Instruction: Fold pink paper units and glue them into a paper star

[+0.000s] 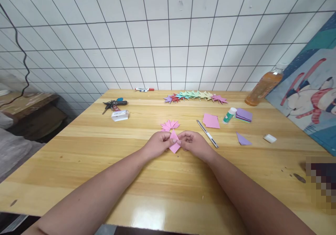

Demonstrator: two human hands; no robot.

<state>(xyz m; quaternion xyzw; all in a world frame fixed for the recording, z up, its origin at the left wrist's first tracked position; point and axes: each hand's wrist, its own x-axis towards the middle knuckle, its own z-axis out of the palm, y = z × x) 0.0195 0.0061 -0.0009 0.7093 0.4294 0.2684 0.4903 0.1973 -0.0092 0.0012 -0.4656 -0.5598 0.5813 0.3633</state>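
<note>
Between my two hands is a small pink paper square (174,146), turned so a corner points toward me. My left hand (159,144) pinches its left side, thumb on top. From the right, my right hand (193,144) pinches the opposite side the same way. Just beyond my fingers lies a fan of folded pink paper pieces (170,124). To the right of my right hand rests a utility knife (207,134), lying at a slant. A stack of pink paper squares (211,121) sits behind the knife.
Folded colourful paper stars (195,95) line the back, with a marker (144,89) to their left. Keys (114,105) and a white box (120,115) lie left. Rightward are a glue stick (230,115), purple paper stack (244,115), purple triangle (243,139), eraser (270,138) and bottle (264,88).
</note>
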